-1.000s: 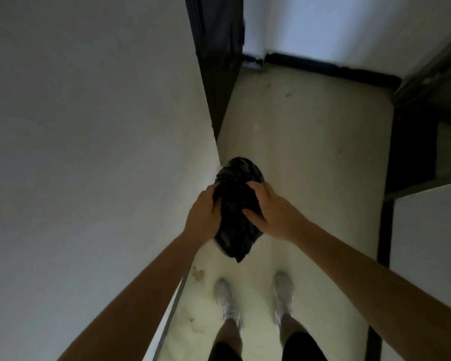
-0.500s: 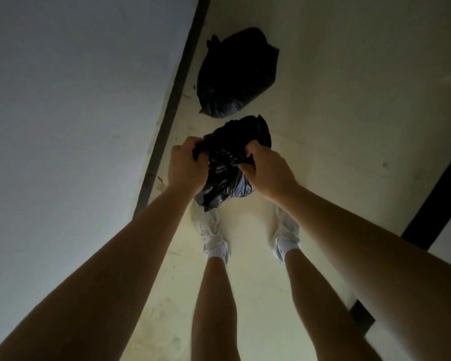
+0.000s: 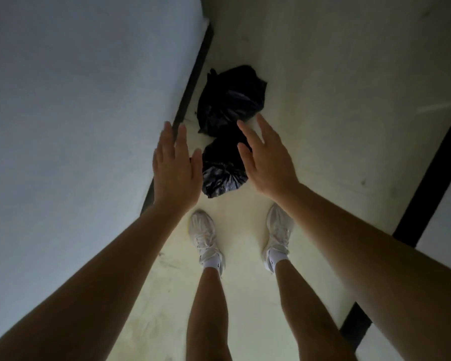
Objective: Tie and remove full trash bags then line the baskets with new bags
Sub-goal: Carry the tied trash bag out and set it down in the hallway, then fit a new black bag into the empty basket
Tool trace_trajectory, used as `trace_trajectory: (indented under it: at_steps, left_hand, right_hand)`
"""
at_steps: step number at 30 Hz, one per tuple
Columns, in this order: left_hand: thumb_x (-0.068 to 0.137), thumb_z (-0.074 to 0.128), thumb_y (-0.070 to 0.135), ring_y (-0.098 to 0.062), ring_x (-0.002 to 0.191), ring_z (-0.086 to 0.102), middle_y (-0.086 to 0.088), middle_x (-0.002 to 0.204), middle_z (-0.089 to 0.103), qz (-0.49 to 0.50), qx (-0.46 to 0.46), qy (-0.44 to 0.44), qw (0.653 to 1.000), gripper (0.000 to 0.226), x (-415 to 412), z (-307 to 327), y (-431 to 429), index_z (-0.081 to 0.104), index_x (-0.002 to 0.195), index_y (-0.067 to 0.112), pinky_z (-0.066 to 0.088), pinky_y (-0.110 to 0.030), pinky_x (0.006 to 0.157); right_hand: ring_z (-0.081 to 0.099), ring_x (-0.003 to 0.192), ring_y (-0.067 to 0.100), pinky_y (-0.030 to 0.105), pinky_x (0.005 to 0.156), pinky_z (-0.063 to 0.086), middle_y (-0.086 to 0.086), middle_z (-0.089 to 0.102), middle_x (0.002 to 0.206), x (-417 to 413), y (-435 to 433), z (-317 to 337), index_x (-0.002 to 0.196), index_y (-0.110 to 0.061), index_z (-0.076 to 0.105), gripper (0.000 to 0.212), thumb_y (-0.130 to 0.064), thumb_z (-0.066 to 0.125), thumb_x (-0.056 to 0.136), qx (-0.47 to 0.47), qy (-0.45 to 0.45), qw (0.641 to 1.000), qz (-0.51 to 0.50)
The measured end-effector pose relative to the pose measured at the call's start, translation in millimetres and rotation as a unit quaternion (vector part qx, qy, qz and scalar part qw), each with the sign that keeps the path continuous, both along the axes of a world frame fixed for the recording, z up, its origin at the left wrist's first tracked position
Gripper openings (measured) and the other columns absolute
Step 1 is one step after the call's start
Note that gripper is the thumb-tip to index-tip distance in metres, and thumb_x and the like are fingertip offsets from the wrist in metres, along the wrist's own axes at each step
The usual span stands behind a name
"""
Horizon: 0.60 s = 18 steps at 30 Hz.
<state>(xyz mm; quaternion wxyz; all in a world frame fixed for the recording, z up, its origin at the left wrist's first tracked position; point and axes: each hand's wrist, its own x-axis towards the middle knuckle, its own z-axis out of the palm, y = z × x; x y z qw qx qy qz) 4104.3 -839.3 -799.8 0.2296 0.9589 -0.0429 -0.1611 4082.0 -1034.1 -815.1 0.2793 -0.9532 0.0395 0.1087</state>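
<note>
Two tied black trash bags lie on the pale floor by the left wall. The smaller bag (image 3: 222, 173) sits just ahead of my feet; the larger bag (image 3: 231, 100) lies beyond it, touching or nearly so. My left hand (image 3: 174, 166) hovers to the left of the smaller bag with fingers straight and spread, holding nothing. On that bag's right, my right hand (image 3: 266, 157) is likewise flat and empty, and covers its right edge. No basket is in view.
A white wall (image 3: 76, 126) with a dark skirting (image 3: 193, 74) runs along the left. My white shoes (image 3: 203, 235) stand on the floor behind the bags. A dark strip (image 3: 427, 183) marks the floor's right edge.
Both hands gripped the smaller black bag in the air; they have let go and spread open, and the bag now lies on the floor next to the larger one.
</note>
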Motion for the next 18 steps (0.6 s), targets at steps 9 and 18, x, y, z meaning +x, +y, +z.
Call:
trace_trajectory:
  at_steps: [9,18]
  left_hand:
    - [0.104,0.042,0.025,-0.045,0.149,0.013,-0.033,0.158,0.015,-0.066,-0.037,-0.272,0.959,0.058,58,351,-8,0.025,0.151,-0.005,0.018,-0.061,0.116]
    - [0.102,0.044,0.024,-0.050,0.147,0.015,-0.038,0.155,0.019,0.012,-0.004,-0.488,0.873,0.058,12,613,35,0.028,0.147,-0.010,0.018,-0.064,0.115]
  right_hand:
    - [0.023,0.150,0.040,0.056,0.116,0.028,0.027,0.020,0.162,64,-21,345,0.154,-0.013,0.038,0.054,-0.039,0.041,0.106,-0.029,-0.250,0.968,-0.006]
    - [0.021,0.150,0.040,0.053,0.120,0.022,0.029,0.021,0.160,89,17,605,0.153,-0.006,0.035,0.059,-0.036,0.049,0.104,-0.005,-0.486,0.867,0.111]
